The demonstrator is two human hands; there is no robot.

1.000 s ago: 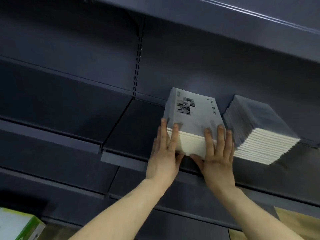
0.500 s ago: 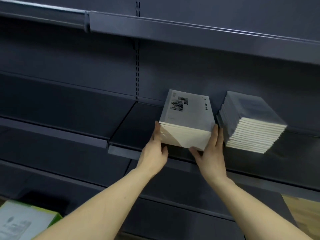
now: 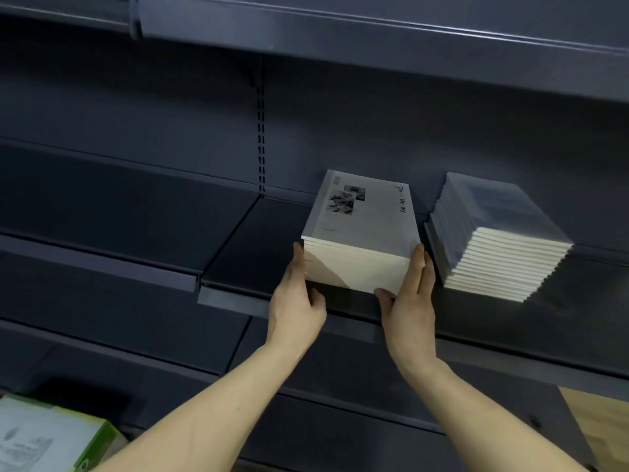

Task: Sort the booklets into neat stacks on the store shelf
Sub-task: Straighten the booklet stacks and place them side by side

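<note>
A stack of white booklets (image 3: 360, 229) with small photos and dark lettering on the top cover stands on the dark store shelf (image 3: 238, 264). My left hand (image 3: 297, 301) presses flat against the stack's left side, fingers straight. Against the right side my right hand (image 3: 410, 301) presses the same way, its thumb at the stack's lower front corner. To the right sits a second stack of grey-blue booklets (image 3: 493, 240), its edges stepped and fanned, a narrow gap apart from my right hand.
An upper shelf (image 3: 374, 39) overhangs the stacks. The shelf bay to the left holds nothing, and a lower shelf runs beneath. A green and white box (image 3: 47, 437) sits at the bottom left. Wooden floor (image 3: 599, 424) shows at the bottom right.
My hands slid from the front of the white stack, fingers over its top, to its two sides. The stack now sits squarer. The view has tilted up a little.
</note>
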